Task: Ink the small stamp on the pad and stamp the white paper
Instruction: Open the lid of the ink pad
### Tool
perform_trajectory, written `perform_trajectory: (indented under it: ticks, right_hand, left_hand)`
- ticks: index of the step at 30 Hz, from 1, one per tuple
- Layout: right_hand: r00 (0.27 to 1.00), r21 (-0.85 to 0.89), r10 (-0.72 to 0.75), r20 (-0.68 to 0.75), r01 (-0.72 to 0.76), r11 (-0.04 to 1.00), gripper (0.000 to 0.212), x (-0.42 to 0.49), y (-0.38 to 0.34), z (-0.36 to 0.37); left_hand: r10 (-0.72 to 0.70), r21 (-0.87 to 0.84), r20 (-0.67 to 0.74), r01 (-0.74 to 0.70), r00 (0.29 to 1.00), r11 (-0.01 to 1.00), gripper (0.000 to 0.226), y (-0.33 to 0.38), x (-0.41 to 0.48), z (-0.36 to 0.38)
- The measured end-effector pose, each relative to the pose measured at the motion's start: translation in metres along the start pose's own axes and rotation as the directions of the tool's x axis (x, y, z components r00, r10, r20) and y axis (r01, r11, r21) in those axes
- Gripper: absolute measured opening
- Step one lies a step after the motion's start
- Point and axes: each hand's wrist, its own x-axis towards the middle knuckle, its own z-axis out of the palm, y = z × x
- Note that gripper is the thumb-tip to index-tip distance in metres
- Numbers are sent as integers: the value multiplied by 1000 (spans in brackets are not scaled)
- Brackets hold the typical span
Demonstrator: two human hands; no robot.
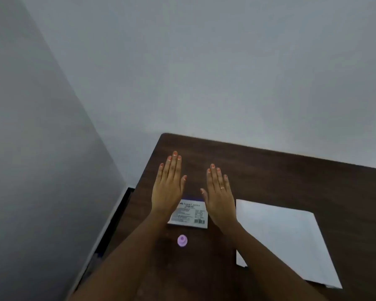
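Head view: both hands are held flat and empty above the dark wooden table [269,170].
Between the left hand [167,192] and right hand [220,200], fingers extended, the Faber-Castell stamp pad [189,213] is seen; the small lilac stamp [182,240] stands nearer the wrists, the white paper [284,240] right of the right hand.

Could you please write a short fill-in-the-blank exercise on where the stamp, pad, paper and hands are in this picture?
1. Both the left hand and the right hand are open and hold ____.
2. The stamp is coloured ____.
3. The pad lies between the two ____.
4. Of the two hands, the paper lies nearest the ____ one.

Missing words: nothing; purple; hands; right
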Motion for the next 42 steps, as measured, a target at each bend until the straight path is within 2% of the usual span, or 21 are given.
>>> perform_trajectory:
  ticks: [4,8,10,13,17,20,27,31,33,37,39,42]
  right_hand:
    - [973,39,23,230,-32,999,67,-28,1,24]
    - [926,71,-43,374,17,997,64,-39,4,38]
    - [899,83,-73,432,41,996,64,-44,6,40]
    - [865,156,-118,488,46,987,70,-48,12,42]
    - [829,211,-160,536,52,976,83,-47,17,38]
    - [829,206,-171,533,68,976,84,-44,19,35]
    - [865,277,-150,479,14,961,76,-49,16,31]
    - [898,334,-157,411,11,942,61,-42,17,20]
    - [935,403,-143,325,0,915,46,-33,19,14]
    - [970,548,40,241,-170,819,24,-10,18,11]
    - [966,572,139,219,-242,784,21,5,19,15]
    - [963,544,204,174,-267,796,21,22,23,25]
  left_hand:
    - [-1,-32,180,6,984,999,59,-18,-23,24]
    - [-19,-46,400,40,916,998,56,-35,-35,40]
    - [46,-144,477,26,877,989,53,-43,-40,42]
    - [202,-296,519,-47,830,954,55,-54,-50,45]
    - [273,-369,581,-51,767,928,72,-66,-58,48]
    - [297,-396,603,-45,741,917,85,-71,-57,48]
    - [284,-491,539,21,793,871,83,-71,-64,52]
    - [243,-507,449,21,860,862,88,-67,-72,55]
    - [171,-508,457,98,873,856,97,-66,-73,54]
    - [131,-481,481,136,867,866,102,-66,-73,58]
    - [127,-477,495,147,859,867,104,-65,-72,58]
    - [178,-483,478,88,860,871,101,-65,-72,60]
